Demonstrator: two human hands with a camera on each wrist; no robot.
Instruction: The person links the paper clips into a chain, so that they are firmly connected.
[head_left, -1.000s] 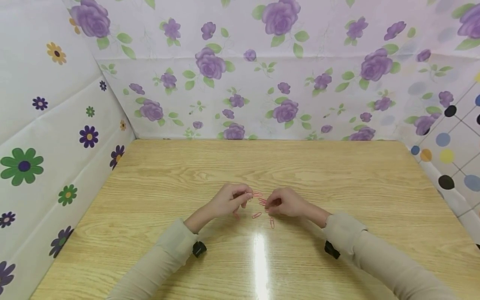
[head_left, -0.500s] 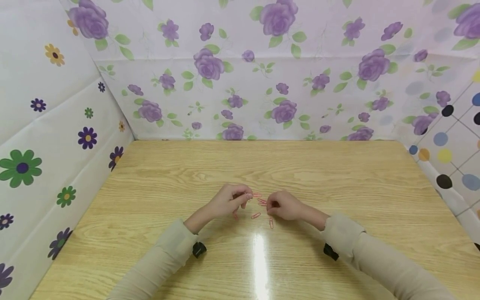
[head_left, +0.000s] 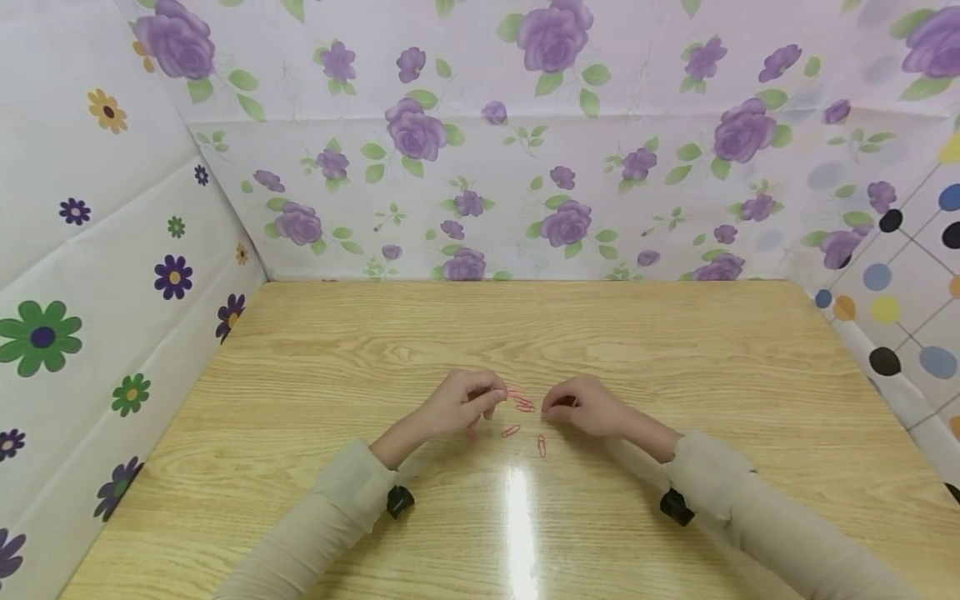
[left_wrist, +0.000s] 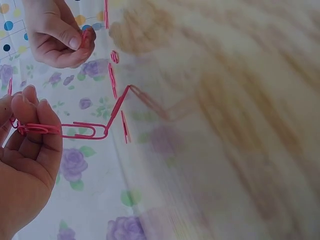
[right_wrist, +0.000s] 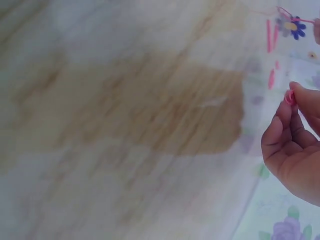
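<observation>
My left hand [head_left: 459, 403] grips a chain of linked pink paper clips [left_wrist: 82, 131]. In the left wrist view the chain runs out past the fingertips, and its end link slants down to the tabletop. Part of it is hidden in the fingers. To the right, my right hand [head_left: 588, 406] pinches a single pink paper clip [right_wrist: 289, 98] between thumb and forefinger, mostly covered by the fingertips. Between the hands several loose paper clips [head_left: 525, 405] lie in a small cluster. Nearer the person are two separate ones, a slanted paper clip [head_left: 511, 432] and an upright-lying paper clip [head_left: 542, 447].
The wooden table [head_left: 360, 333] has a glossy top with a bright reflection in front of the hands. A cloth with purple roses [head_left: 570, 167] hangs behind it. Flowered cloth [head_left: 90, 275] covers the left side and dotted cloth [head_left: 900, 333] the right.
My right hand has drawn away to the right from the loose paper clips, one pinched in its fingertips. The left hand stays nearly still with the chain. The head view has shifted slightly.
</observation>
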